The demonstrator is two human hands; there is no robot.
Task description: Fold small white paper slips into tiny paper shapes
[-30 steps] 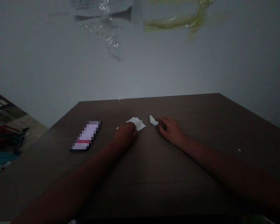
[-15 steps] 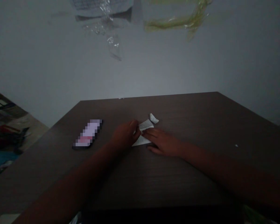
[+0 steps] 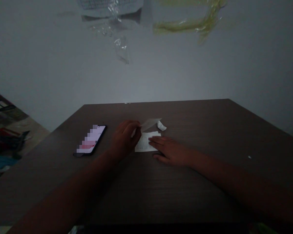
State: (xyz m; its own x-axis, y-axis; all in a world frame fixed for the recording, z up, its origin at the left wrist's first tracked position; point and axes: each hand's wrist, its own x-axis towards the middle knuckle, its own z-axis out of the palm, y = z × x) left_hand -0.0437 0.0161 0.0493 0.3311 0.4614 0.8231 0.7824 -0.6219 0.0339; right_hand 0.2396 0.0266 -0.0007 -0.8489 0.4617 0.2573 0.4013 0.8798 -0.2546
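The left hand [image 3: 127,136] is pinching a thin sheet [image 3: 150,124], lifting it above the surface [image 3: 197,191]. Beneath the right hand's [image 3: 169,151] fingertips, a printed paper [image 3: 144,143] is lying flat, around the middle of the surface. A crumpled scrap [image 3: 161,126] is resting just beyond it, toward the far edge. Over toward the left edge, a phone [image 3: 91,141] is lying with its screen lit, and a tiny white bit [image 3: 249,157] is sitting toward the right edge.

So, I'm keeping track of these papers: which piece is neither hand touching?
The small crumpled piece, lying beyond the right hand. The left hand holds the raised sheet, while the right hand's fingers rest on the flat printed paper.
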